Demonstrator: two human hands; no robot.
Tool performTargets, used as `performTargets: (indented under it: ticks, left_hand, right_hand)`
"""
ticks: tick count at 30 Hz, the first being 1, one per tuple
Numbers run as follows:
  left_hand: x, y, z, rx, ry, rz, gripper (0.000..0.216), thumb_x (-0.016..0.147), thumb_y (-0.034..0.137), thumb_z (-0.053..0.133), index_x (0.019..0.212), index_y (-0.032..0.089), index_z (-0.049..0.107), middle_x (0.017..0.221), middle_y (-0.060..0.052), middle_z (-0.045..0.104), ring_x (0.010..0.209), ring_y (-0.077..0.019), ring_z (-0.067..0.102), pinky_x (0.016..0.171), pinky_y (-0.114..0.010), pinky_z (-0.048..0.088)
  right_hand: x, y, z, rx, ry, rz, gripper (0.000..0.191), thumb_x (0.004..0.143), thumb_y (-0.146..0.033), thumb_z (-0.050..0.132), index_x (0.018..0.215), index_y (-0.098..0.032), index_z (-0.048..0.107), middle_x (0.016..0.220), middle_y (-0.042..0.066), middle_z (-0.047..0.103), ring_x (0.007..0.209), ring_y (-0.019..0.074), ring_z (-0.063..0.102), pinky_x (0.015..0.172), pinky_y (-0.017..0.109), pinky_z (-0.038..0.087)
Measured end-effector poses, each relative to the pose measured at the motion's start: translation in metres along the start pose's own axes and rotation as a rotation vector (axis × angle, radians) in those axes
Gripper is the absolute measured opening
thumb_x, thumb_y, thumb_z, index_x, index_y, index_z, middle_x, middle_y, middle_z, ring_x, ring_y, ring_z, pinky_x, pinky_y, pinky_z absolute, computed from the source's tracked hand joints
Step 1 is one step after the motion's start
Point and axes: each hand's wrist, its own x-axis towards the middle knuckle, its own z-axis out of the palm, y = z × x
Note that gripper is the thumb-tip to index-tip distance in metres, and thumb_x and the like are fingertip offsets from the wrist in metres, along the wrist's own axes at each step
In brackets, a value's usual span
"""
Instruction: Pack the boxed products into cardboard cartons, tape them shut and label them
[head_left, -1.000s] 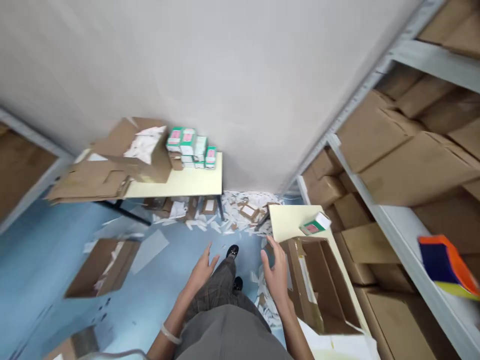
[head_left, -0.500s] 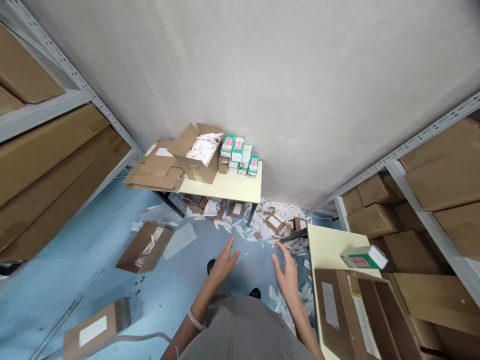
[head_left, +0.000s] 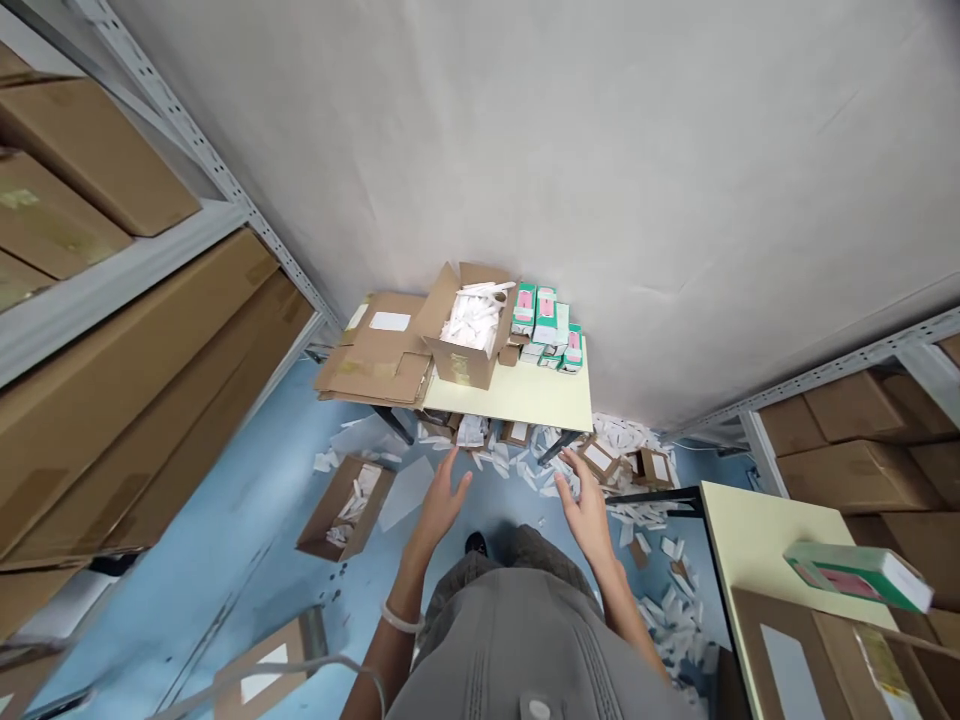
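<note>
My left hand [head_left: 441, 500] is held out in front of my body, fingers and thumb apart, with nothing in it. At the same height, my right hand [head_left: 585, 505] is also empty, its thumb and fingers spread. Both are in the air over the blue floor, short of a pale yellow table [head_left: 517, 395] by the wall. On that table stands an open cardboard box [head_left: 465, 365] full of white pieces [head_left: 476, 318]. Beside it are several stacked green and white boxes [head_left: 546, 320] with pink panels. Flattened cardboard [head_left: 379, 345] lies on the table's left end.
White scraps [head_left: 675, 620] litter the floor. An open carton [head_left: 346, 508] and another labelled carton [head_left: 262, 670] are at left. A second yellow table [head_left: 780, 520] at right bears a green and white box [head_left: 859, 575] and a large carton [head_left: 810, 640]. Shelves of cartons [head_left: 135, 400] line both sides.
The view has turned left and moved nearer the wall table, so the things appear further right. My hands stay raised and empty; a foot shows in a different place.
</note>
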Motion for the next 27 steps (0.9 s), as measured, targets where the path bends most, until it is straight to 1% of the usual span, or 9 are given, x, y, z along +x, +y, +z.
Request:
performTargets:
  ticks: [3, 8, 14, 16, 18, 20, 22, 25, 27]
  left_hand:
    - [0.014, -0.011, -0.011, -0.037, 0.051, -0.044, 0.068, 0.095, 0.053, 0.044, 0.151, 0.017, 0.033, 0.156, -0.017, 0.038, 0.146, -0.0294, 0.036, 0.117, -0.048, 0.034]
    - [0.043, -0.019, -0.026, -0.071, 0.133, -0.080, 0.064, 0.094, 0.052, 0.046, 0.150, 0.021, 0.036, 0.156, -0.016, 0.040, 0.143, -0.0290, 0.041, 0.116, -0.048, 0.035]
    - [0.077, -0.007, -0.063, -0.087, 0.222, -0.129, 0.069, 0.093, 0.057, 0.048, 0.151, 0.022, 0.035, 0.156, -0.017, 0.039, 0.141, -0.0312, 0.043, 0.109, -0.048, 0.042]
    - [0.089, 0.001, -0.073, -0.103, 0.234, -0.152, 0.070, 0.092, 0.058, 0.048, 0.152, 0.022, 0.035, 0.154, -0.017, 0.041, 0.141, -0.0316, 0.042, 0.107, -0.047, 0.044]
    - [0.104, 0.013, -0.079, -0.133, 0.230, -0.138, 0.069, 0.093, 0.058, 0.048, 0.151, 0.024, 0.036, 0.152, -0.016, 0.044, 0.141, -0.0305, 0.043, 0.107, -0.046, 0.044]
    - [0.122, 0.027, -0.082, -0.163, 0.186, -0.079, 0.065, 0.093, 0.057, 0.048, 0.149, 0.025, 0.039, 0.150, -0.015, 0.047, 0.139, -0.0285, 0.046, 0.109, -0.044, 0.043]
    - [0.143, 0.041, -0.081, -0.176, 0.076, 0.000, 0.060, 0.094, 0.054, 0.048, 0.147, 0.025, 0.042, 0.150, -0.014, 0.049, 0.138, -0.0265, 0.047, 0.112, -0.044, 0.041]
    - [0.175, 0.057, -0.072, -0.181, -0.162, 0.118, 0.055, 0.096, 0.051, 0.047, 0.145, 0.027, 0.044, 0.149, -0.012, 0.049, 0.139, -0.0248, 0.047, 0.114, -0.043, 0.038]
    - [0.195, 0.063, -0.063, -0.175, -0.348, 0.182, 0.053, 0.097, 0.049, 0.046, 0.145, 0.028, 0.044, 0.151, -0.011, 0.048, 0.139, -0.0239, 0.046, 0.114, -0.043, 0.038]
  right_hand:
    - [0.027, -0.006, 0.015, -0.043, -0.028, -0.019, 0.048, 0.096, -0.044, 0.046, 0.138, -0.021, 0.053, 0.133, 0.013, 0.063, 0.123, 0.0281, 0.059, 0.104, 0.046, 0.046]
    - [0.091, -0.021, 0.046, -0.049, -0.044, -0.083, 0.046, 0.097, -0.040, 0.045, 0.137, -0.020, 0.052, 0.134, 0.014, 0.062, 0.123, 0.0276, 0.059, 0.103, 0.047, 0.047]
    - [0.155, -0.056, 0.091, -0.018, -0.219, -0.243, 0.044, 0.098, -0.034, 0.044, 0.139, -0.021, 0.049, 0.136, 0.011, 0.061, 0.126, 0.0250, 0.057, 0.106, 0.044, 0.045]
    - [0.170, -0.066, 0.101, -0.035, -0.262, -0.273, 0.044, 0.098, -0.033, 0.043, 0.141, -0.022, 0.048, 0.137, 0.010, 0.060, 0.127, 0.0248, 0.056, 0.107, 0.043, 0.045]
    - [0.182, -0.073, 0.106, -0.060, -0.274, -0.285, 0.045, 0.098, -0.032, 0.043, 0.142, -0.023, 0.046, 0.136, 0.010, 0.060, 0.127, 0.0249, 0.056, 0.107, 0.044, 0.045]
    - [0.192, -0.077, 0.106, -0.074, -0.246, -0.266, 0.045, 0.098, -0.031, 0.043, 0.143, -0.024, 0.045, 0.136, 0.010, 0.060, 0.126, 0.0247, 0.056, 0.107, 0.043, 0.046]
    - [0.198, -0.076, 0.103, -0.081, -0.175, -0.213, 0.045, 0.099, -0.031, 0.043, 0.143, -0.024, 0.045, 0.136, 0.009, 0.060, 0.127, 0.0245, 0.056, 0.106, 0.043, 0.046]
    - [0.194, -0.066, 0.091, -0.106, -0.006, -0.069, 0.044, 0.099, -0.032, 0.044, 0.141, -0.023, 0.047, 0.135, 0.010, 0.060, 0.126, 0.0250, 0.056, 0.107, 0.044, 0.046]
    - [0.180, -0.055, 0.082, -0.127, 0.139, 0.056, 0.044, 0.099, -0.034, 0.044, 0.141, -0.022, 0.047, 0.135, 0.011, 0.060, 0.127, 0.0254, 0.056, 0.107, 0.045, 0.045]
